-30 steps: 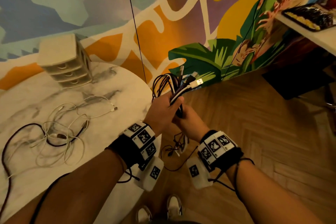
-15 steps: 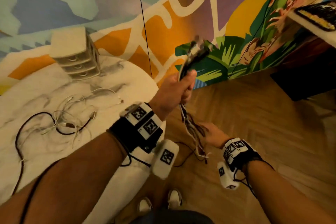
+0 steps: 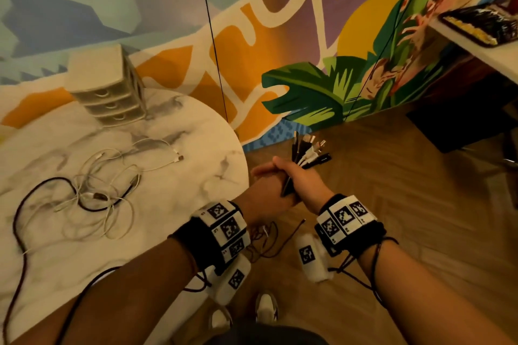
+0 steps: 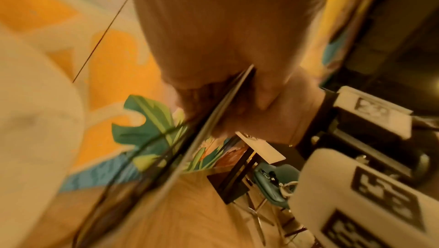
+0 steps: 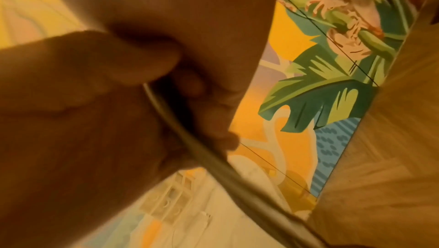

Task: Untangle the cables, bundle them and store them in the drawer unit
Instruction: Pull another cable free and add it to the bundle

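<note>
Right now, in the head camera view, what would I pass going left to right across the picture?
Tangle of loose cables on the marble table → drawer unit → left hand → right hand gripping the bunch of cables → dark tray on the white shelf.

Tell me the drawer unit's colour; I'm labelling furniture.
Plain cream or off-white drawer unit, with three drawers; it shows best in the head view.

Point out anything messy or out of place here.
A tangle of white and dark cables still sprawls unbundled on the marble table; one dark cable runs off its near edge. The drawer unit is shut. Both hands grip the gathered cable bundle.
</note>
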`<action>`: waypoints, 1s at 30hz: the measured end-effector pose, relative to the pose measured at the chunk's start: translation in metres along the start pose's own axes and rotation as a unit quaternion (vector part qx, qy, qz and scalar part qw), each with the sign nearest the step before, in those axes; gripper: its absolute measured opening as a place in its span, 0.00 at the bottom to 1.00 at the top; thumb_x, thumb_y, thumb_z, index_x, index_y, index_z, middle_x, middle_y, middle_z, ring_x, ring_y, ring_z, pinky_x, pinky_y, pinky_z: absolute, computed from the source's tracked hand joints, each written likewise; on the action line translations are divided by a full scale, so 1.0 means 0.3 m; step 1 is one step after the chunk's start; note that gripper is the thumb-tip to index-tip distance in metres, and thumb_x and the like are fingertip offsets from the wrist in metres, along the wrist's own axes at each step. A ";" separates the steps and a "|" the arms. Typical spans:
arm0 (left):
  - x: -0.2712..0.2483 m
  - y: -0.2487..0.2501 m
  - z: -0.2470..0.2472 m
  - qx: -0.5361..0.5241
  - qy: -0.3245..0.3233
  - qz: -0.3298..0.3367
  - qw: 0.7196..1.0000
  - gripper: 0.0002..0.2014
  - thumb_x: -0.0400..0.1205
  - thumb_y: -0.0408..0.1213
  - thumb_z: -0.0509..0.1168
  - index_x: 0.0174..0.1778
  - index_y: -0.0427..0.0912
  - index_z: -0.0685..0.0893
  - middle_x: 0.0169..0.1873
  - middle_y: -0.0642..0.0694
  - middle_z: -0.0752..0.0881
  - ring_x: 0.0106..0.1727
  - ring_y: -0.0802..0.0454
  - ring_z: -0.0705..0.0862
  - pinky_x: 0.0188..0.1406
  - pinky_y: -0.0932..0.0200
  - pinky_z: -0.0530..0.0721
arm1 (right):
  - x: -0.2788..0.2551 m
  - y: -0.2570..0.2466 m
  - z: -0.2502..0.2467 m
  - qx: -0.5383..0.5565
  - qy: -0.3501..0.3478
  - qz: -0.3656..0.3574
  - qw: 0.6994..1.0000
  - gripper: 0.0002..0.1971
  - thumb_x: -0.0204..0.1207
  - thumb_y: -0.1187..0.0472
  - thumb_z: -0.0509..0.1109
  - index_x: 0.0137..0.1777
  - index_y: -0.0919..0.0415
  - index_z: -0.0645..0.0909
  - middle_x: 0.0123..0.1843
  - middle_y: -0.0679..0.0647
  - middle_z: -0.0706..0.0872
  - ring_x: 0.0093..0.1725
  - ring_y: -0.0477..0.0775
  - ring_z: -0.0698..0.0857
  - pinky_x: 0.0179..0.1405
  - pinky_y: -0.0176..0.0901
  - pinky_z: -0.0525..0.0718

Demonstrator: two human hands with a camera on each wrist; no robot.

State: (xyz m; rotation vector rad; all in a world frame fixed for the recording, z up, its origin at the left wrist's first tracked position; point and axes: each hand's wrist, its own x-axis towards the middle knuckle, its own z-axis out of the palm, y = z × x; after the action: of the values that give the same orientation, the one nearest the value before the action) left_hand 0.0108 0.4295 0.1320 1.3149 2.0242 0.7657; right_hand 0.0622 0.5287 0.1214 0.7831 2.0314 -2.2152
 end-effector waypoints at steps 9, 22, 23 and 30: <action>-0.026 0.084 -0.209 0.133 0.264 0.056 0.954 0.18 0.80 0.54 0.59 0.53 0.42 0.80 0.50 0.47 0.80 0.52 0.54 0.76 0.51 0.60 0.75 | -0.027 -0.024 0.153 -0.025 -0.002 -0.119 0.993 0.22 0.86 0.71 0.51 0.34 0.57 0.77 0.24 0.52 0.83 0.26 0.65 0.79 0.28 0.51 0.80; -0.187 -0.108 -0.073 0.071 0.223 0.022 0.972 0.18 0.82 0.48 0.61 0.64 0.43 0.76 0.59 0.46 0.78 0.59 0.52 0.76 0.58 0.57 0.75 | -0.010 0.130 0.240 -0.066 0.010 0.003 0.998 0.17 0.85 0.69 0.55 0.52 0.62 0.87 0.48 0.62 0.84 0.50 0.64 0.80 0.41 0.38 0.78; -0.228 -0.149 -0.087 0.052 0.248 -0.015 0.967 0.17 0.82 0.48 0.61 0.63 0.44 0.77 0.57 0.47 0.79 0.58 0.52 0.77 0.57 0.57 0.75 | 0.001 0.139 0.264 -0.041 0.027 -0.001 0.999 0.24 0.85 0.65 0.54 0.36 0.54 0.90 0.33 0.56 0.82 0.35 0.58 0.79 0.31 0.40 0.77; -0.686 -0.629 -0.129 0.202 -0.095 -0.440 0.870 0.23 0.81 0.58 0.56 0.66 0.48 0.75 0.64 0.42 0.79 0.65 0.42 0.78 0.58 0.55 0.76 | 0.064 0.233 0.373 0.044 -0.054 0.052 0.996 0.29 0.83 0.59 0.42 0.55 0.58 0.88 0.22 0.65 0.78 0.15 0.51 0.66 0.16 0.36 0.66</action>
State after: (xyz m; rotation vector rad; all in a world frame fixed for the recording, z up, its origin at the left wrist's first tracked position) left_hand -0.0600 0.1683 0.0536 0.4715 2.3484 -0.2108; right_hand 0.0326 0.4191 0.0514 0.7420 1.8132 -2.2496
